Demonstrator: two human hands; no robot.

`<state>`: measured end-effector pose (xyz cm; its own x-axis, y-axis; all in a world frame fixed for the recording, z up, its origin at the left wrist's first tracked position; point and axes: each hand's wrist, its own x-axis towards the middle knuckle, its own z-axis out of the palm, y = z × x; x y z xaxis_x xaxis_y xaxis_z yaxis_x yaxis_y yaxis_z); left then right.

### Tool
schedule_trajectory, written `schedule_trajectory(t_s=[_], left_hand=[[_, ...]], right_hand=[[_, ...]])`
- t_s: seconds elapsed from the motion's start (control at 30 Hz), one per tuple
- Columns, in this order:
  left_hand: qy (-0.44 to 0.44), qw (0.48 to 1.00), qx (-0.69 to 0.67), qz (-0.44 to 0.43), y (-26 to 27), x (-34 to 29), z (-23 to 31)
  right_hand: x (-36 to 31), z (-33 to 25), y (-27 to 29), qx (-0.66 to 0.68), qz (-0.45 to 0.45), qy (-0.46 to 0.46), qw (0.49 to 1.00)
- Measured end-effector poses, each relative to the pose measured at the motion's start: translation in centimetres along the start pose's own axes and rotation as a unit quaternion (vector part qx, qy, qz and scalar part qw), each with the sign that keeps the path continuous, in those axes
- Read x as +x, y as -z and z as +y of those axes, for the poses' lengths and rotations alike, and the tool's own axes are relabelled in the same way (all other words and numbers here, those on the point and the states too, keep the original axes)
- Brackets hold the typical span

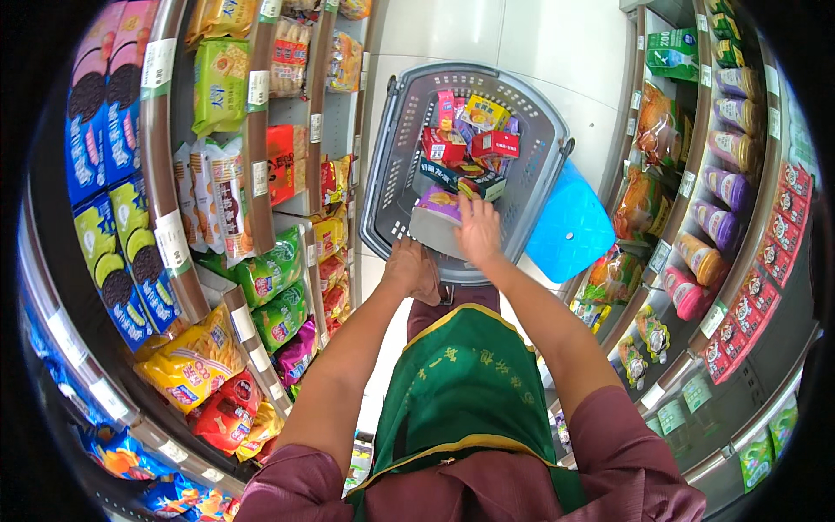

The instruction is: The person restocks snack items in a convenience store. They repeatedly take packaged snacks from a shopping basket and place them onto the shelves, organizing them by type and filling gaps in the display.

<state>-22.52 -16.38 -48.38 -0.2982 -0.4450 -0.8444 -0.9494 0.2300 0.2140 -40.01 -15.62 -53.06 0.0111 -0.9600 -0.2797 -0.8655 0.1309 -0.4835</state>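
Observation:
A grey plastic shopping basket (389,193) stands on the floor in front of me, holding several small packets and boxes. My right hand (479,231) reaches into it and grips the right side of a purple box (442,202) with a pale grey side. At the near left part of the basket, my left hand (412,268) points its fingers downward, close to that box, with nothing visible in them. Beyond the purple box lie a dark box (439,176), two red boxes (496,144), a yellow packet (485,114) and a pink packet (446,110).
Shelves with bagged snacks (193,358) and biscuit packs (106,252) line my left. On my right, shelves carry lidded jars (715,222) and red packets (742,326). A bright blue plastic piece (570,228) lies beside the basket. Pale floor tiles (557,65) stretch beyond it.

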Motion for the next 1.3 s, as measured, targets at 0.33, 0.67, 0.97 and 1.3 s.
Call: schedule_trajectory(t_s=[0.33,0.67,0.97,1.3], left_hand=[[0.008,0.982,-0.107,0.158,-9.3,-1.4,-2.0],[-0.005,0.873,-0.348,0.341,5.0,-16.6,3.8],[0.012,0.793,-0.428,0.433,3.7,-31.4,1.5],[-0.007,0.789,-0.284,0.545,-4.7,-55.5,-1.5]], right_hand=[[0.1,3.3,1.5,-0.002,-0.165,-0.024,0.986],[-2.9,-2.2,15.4,0.163,-0.077,0.077,0.981],[-9.2,-12.9,24.9,0.147,-0.123,0.143,0.971],[-22.7,-27.5,26.4,0.149,-0.238,0.311,0.908]])
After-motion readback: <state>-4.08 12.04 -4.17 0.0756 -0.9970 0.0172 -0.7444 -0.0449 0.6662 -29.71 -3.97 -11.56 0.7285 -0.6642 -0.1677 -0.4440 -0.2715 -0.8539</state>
